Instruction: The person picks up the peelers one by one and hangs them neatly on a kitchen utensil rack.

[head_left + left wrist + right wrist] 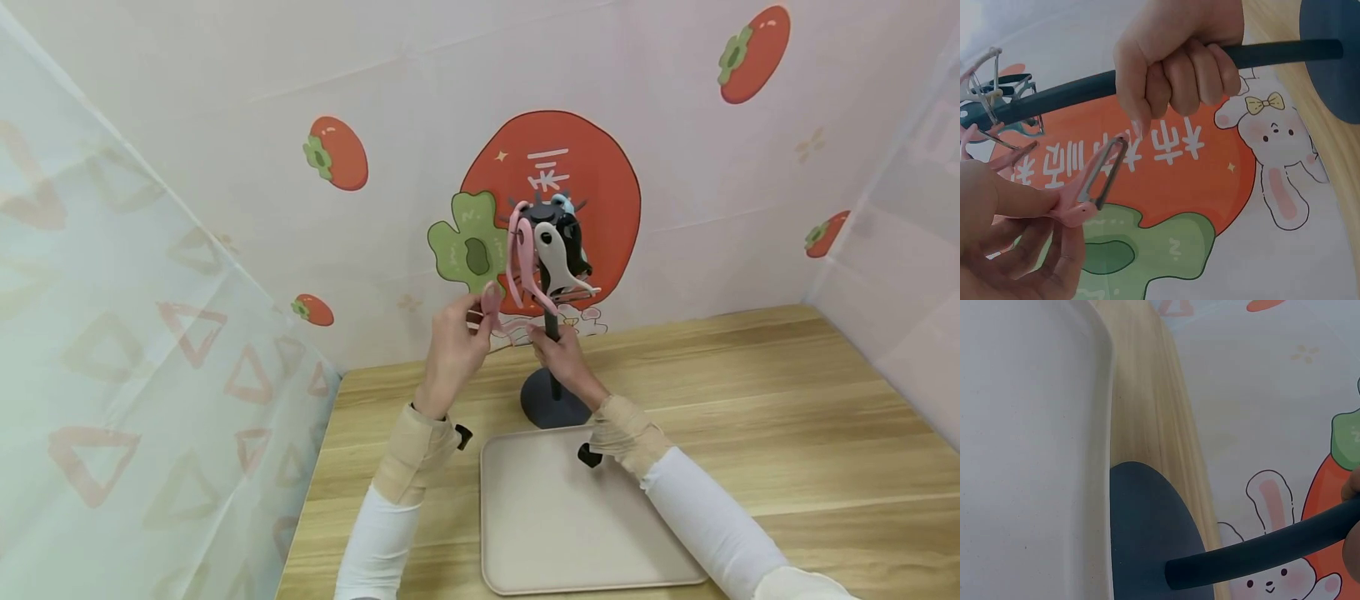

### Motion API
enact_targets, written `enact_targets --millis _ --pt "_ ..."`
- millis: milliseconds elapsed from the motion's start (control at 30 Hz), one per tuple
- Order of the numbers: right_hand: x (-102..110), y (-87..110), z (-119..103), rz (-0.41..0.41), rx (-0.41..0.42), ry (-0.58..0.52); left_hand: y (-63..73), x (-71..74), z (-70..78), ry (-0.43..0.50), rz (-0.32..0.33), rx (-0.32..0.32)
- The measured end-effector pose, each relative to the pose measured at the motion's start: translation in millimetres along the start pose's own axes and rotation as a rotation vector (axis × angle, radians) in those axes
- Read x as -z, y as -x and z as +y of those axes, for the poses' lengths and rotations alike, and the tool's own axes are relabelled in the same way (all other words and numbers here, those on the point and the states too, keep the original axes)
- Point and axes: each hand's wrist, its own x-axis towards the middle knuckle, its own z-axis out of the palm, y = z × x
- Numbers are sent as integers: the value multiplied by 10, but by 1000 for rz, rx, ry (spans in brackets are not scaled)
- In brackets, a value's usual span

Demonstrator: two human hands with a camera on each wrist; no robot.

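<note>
A pink Y-shaped peeler (1075,214) with a metal blade is pinched between the thumb and fingers of my left hand (453,343). It is beside the stand's pole, on the left. My right hand (564,357) grips the dark pole (1260,556) below the rack, its fingers wrapped round it in the left wrist view. From the rack head (542,214) hang more peelers: a pink one (527,250), a white one (557,260), a black one (576,246) and a light blue one (561,202) partly hidden behind. Only a sliver of the right hand shows in the right wrist view.
The stand's round dark base (540,400) sits on the wooden table (750,400), right behind a beige tray (491,517). A fabric backdrop (420,125) with printed persimmons rises at the table's back edge. Fabric walls flank both sides.
</note>
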Motion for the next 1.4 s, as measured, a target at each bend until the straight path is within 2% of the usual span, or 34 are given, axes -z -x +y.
enact_targets --millis 267,433,600,767,1000,1400 --pt "-14 -6 5 7 -2 -9 -180 14 -11 28 62 -52" --pt "-30 -6 1 27 -4 -13 -298 19 1 85 80 -67" --pt "-42 -2 4 -3 8 -33 -409 29 21 159 134 -111" --pt "-38 -5 14 -5 13 -44 -522 48 80 168 177 -156" --pt "-29 -10 23 -1 14 -41 -689 49 178 188 194 -161" --pt "-16 -13 33 1 20 -37 -943 7 258 257 233 -172"
